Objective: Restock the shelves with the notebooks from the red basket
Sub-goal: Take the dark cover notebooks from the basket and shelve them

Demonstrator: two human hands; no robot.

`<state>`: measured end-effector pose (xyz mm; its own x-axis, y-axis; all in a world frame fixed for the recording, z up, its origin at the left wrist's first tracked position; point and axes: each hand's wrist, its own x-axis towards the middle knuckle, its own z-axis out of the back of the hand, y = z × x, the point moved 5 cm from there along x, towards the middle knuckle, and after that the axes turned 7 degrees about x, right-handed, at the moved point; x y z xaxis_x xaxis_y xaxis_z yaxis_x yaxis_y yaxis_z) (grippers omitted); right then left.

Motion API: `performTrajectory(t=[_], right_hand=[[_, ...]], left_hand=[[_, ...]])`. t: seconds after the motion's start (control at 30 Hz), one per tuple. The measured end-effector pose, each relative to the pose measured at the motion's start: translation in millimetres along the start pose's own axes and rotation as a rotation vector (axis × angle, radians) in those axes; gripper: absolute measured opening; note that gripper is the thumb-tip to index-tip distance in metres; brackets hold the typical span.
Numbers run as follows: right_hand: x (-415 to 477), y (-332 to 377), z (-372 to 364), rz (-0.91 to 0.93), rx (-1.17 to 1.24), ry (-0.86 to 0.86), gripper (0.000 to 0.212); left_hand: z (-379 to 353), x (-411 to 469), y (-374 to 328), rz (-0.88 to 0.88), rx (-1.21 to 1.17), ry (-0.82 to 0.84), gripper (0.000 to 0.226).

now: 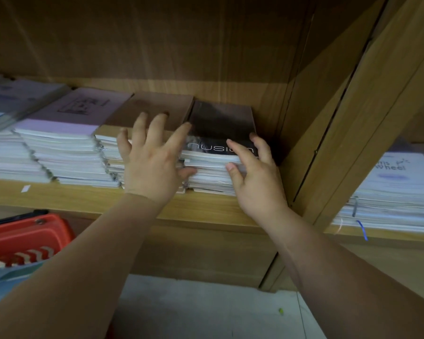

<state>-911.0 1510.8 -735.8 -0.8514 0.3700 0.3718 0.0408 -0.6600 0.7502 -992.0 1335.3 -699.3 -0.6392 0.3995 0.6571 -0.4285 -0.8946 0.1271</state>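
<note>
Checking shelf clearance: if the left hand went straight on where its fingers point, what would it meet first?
Likely the brown-covered stack of notebooks, lying under the left hand; the gap between them is unclear.

On the shelf (83, 199) lie notebook stacks (66, 143), basket (22, 231) below.

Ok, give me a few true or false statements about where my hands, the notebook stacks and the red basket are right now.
1. The red basket sits on the shelf among the stacks. False: it is below the shelf, at the lower left.
2. The right hand touches the black-covered stack. True.
3. The black-covered stack is the one nearest the wooden divider. True.
4. The left hand holds a notebook up in the air. False: it lies spread open over the brown-covered stack.
</note>
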Motion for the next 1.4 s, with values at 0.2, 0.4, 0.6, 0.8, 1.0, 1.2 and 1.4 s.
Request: performTrajectory(t=[0.2,0.4,0.6,0.8,1.0,1.2,1.4], right_hand=[[3.3,-8.5,6.1,-0.17,0.288,-0.055,0.054],[2.9,-11.4,0.0,-0.285,0.38,-0.014,0.064],[-6.7,-25.3,4.2,-0.299,0.465,0.04,0.089],[-24.2,-44.3,7.5,-0.274,0.376,-0.044,0.084],[-20.0,-41.8,5.1,-0.278,0.327,-0.194,0.055],[-21.3,-37.6,5.4,-0.23,0.222,-0.158,0.071],[-22.3,9.1,13.4,-0.038,0.109,-0.157,0.096]], left_hand=[[-6.6,-17.1,-11.8,-0.035,-0.044,0.086,0.094],[-12.1,-10.2,-7.5,-0.004,-0.001,0.159,0.097],[-9.6,-18.1,-17.6,-0.036,-0.013,0.102,0.094],[-4.8,-17.1,-51.2,-0.222,-0.066,0.052,0.081],[-10.5,-3.5,-64.1,-0.223,-0.041,0.112,0.08],[-11.1,-1.0,-68.2,-0.208,-0.009,0.158,0.084],[12.9,-19.9,-37.2,-0.212,-0.057,0.076,0.083]])
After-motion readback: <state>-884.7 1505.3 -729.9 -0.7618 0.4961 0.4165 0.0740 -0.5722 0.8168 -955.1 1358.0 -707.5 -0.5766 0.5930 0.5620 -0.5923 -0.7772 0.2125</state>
